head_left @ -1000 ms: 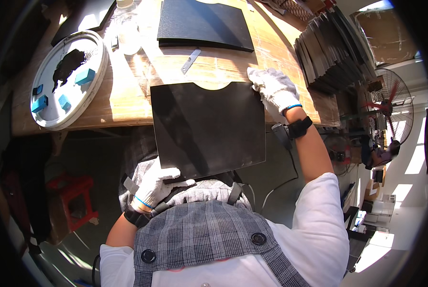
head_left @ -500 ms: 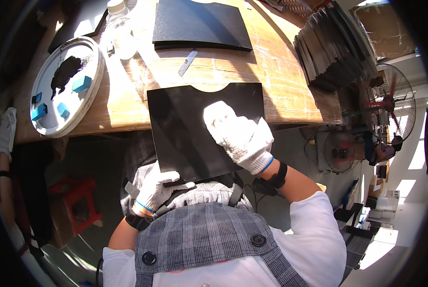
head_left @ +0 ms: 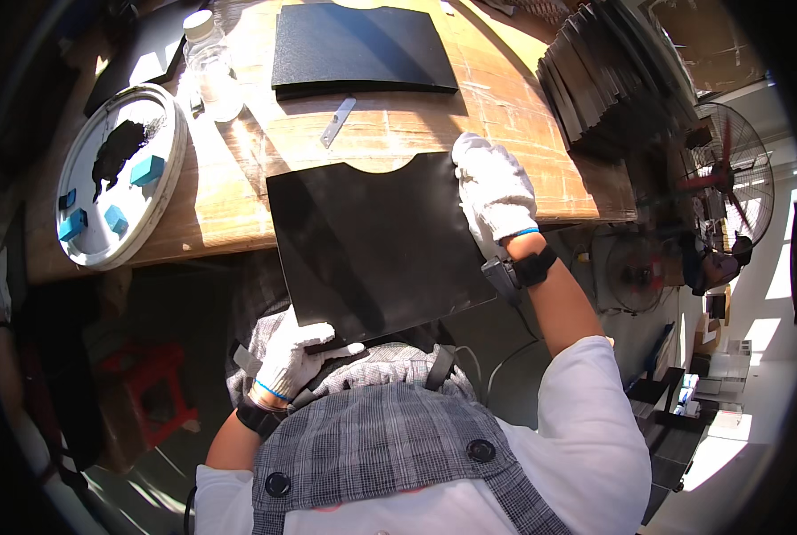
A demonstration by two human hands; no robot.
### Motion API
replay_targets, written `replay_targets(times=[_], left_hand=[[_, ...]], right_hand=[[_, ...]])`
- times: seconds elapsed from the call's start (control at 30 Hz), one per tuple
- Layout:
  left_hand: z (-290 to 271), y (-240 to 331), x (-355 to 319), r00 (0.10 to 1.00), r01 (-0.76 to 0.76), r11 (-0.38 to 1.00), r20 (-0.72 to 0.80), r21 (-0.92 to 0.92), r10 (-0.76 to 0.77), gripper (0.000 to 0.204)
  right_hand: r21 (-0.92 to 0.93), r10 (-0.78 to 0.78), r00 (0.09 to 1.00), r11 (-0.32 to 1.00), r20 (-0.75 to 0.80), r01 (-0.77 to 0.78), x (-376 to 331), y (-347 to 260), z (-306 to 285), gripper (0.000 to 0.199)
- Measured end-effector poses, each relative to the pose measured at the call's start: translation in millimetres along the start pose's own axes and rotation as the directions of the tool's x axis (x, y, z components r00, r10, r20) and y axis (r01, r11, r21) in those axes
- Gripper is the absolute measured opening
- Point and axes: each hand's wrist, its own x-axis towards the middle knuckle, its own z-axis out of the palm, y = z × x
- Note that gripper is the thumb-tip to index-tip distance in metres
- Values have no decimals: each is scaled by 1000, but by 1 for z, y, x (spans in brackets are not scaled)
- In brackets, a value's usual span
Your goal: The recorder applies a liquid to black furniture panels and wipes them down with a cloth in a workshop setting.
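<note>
A flat black panel [head_left: 376, 245] with a shallow curved notch in its far edge lies tilted between my lap and the table edge. My left hand [head_left: 293, 355], in a white knit glove, grips the panel's near left corner, thumb on top. At its far right corner is my right hand [head_left: 497, 187], also white-gloved, touching the right edge with its fingers curled. Whatever may be inside those fingers is hidden. Beyond the panel, a small utility knife [head_left: 338, 122] rests on the wooden table [head_left: 398, 129], near a stack of similar black panels [head_left: 363, 52].
To the left, a round white lid [head_left: 168, 192] carries black paint and several blue sponge pieces [head_left: 147, 169]. A clear bottle [head_left: 213, 76] stands beyond it. Many dark panels [head_left: 608, 80] lean at the right. Fans [head_left: 724, 174] and a red stool [head_left: 153, 392] flank the table.
My right hand has moved from the panel's face outward to its right edge. The panel has turned slightly, its right side coming nearer. My left hand keeps its hold.
</note>
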Motion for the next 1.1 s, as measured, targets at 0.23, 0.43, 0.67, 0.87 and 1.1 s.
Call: replay_targets(times=[0.23, 0.43, 0.67, 0.87, 1.1], left_hand=[[-5, -2, 3, 1000, -4, 1000, 19, 20, 3, 22], [-1, -3, 2, 998, 10, 1000, 60, 28, -11, 35], [9, 4, -1, 998, -43, 996, 48, 72, 40, 34], [32, 12, 1, 995, -71, 996, 70, -50, 74, 45], [31, 11, 5, 964, -230, 966, 160, 119, 210, 51]], right_hand=[[-79, -72, 984, 993, 165, 86, 4, 4, 7, 22], [44, -188, 982, 981, 33, 186, 5, -70, -4, 22], [75, -489, 871, 871, 39, 486, -50, -37, 29, 38], [166, -108, 989, 982, 104, 90, -6, 20, 52, 39], [331, -514, 855, 798, -60, 503, -105, -114, 52, 27]])
